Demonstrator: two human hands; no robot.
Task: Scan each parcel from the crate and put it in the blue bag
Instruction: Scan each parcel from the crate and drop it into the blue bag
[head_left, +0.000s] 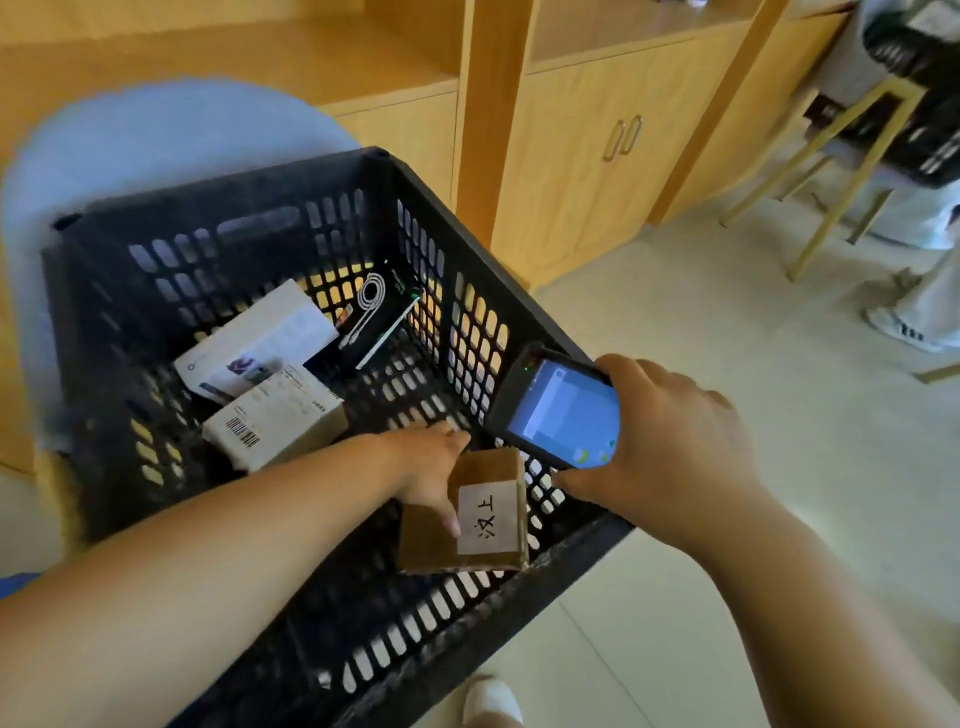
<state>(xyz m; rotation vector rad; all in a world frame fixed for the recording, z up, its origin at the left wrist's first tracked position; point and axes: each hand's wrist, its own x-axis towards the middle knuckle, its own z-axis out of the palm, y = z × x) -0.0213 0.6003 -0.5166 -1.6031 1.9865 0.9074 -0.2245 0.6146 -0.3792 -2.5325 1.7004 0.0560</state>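
A black slatted crate (519, 603) fills the middle of the view. Inside it, near the right wall, my left hand (431, 470) grips a small brown cardboard parcel (431, 543) with a white handwritten label; my thumb lies across its top. My right hand (670, 441) holds a black handheld scanner (558, 408) with a lit blue screen just above the crate's right rim, close to the parcel. Deeper in the crate lie a white box with a barcode (275, 418), a larger white box (260, 338) and a dark packet with a coiled white cable (376, 312). The blue bag is not in view.
A pale blue-grey chair back (130, 150) stands behind the crate. Wooden cabinets (587, 156) run along the back. At the right, a gold-legged stool (831, 166) and another person's legs and shoes (914, 322) stand on the pale tiled floor. My own shoe (491, 701) shows at the bottom.
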